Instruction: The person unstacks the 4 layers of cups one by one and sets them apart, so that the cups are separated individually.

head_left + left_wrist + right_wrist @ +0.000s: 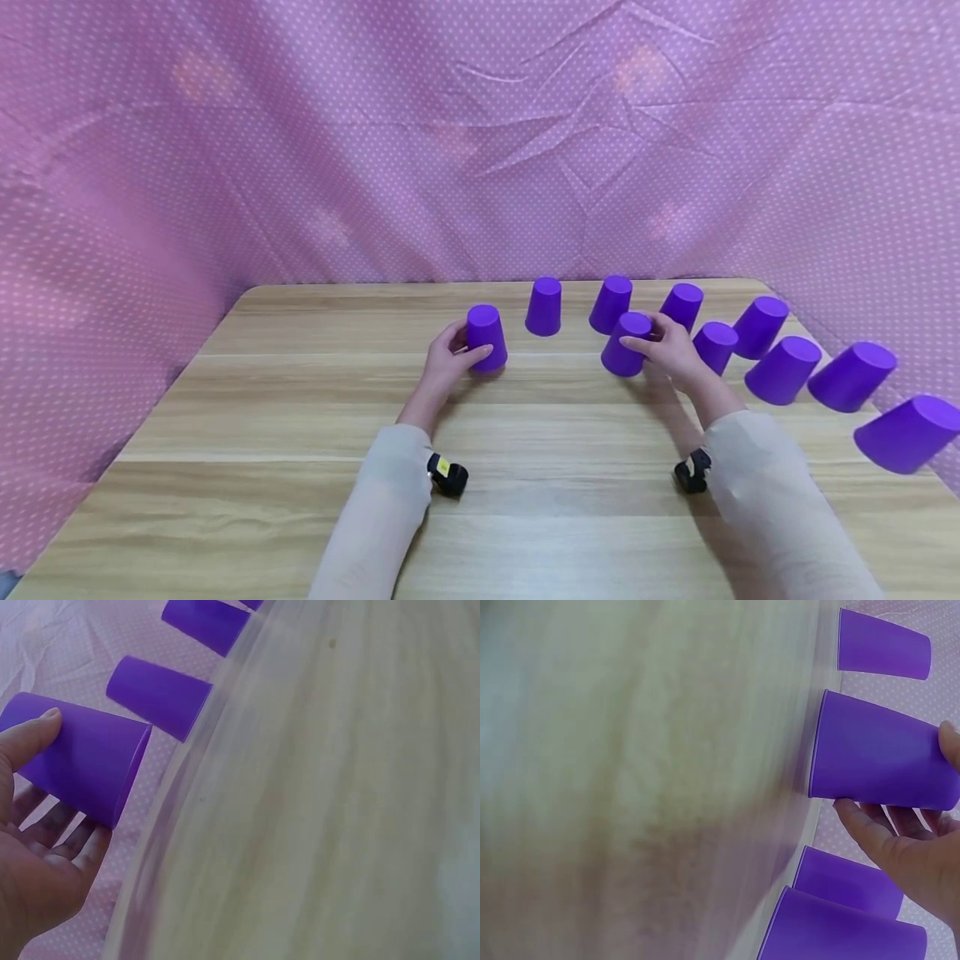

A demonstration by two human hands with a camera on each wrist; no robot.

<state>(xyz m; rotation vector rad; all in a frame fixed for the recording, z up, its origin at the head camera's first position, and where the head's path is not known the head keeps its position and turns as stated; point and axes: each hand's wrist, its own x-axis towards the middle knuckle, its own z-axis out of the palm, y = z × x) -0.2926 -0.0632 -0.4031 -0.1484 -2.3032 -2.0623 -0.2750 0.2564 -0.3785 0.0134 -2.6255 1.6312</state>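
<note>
My left hand (447, 358) grips an upside-down purple cup (486, 340) left of the middle of the table. In the left wrist view the thumb lies along one side of that cup (82, 750) and the fingers are beneath its other side. A second upside-down purple cup (622, 354) is in my right hand (672, 352), its thumb across the near side. The right wrist view shows fingers and thumb on opposite sides of this cup (877, 754), whose rim is close to the tabletop. Between and behind the two held cups stands another purple cup (543, 308).
More upside-down purple cups run along the back and right, including one behind the right-hand cup (611, 307), one just right of the hand (715, 348) and one at the right edge (906, 435). The wooden table (262, 417) meets a pink dotted curtain (420, 167).
</note>
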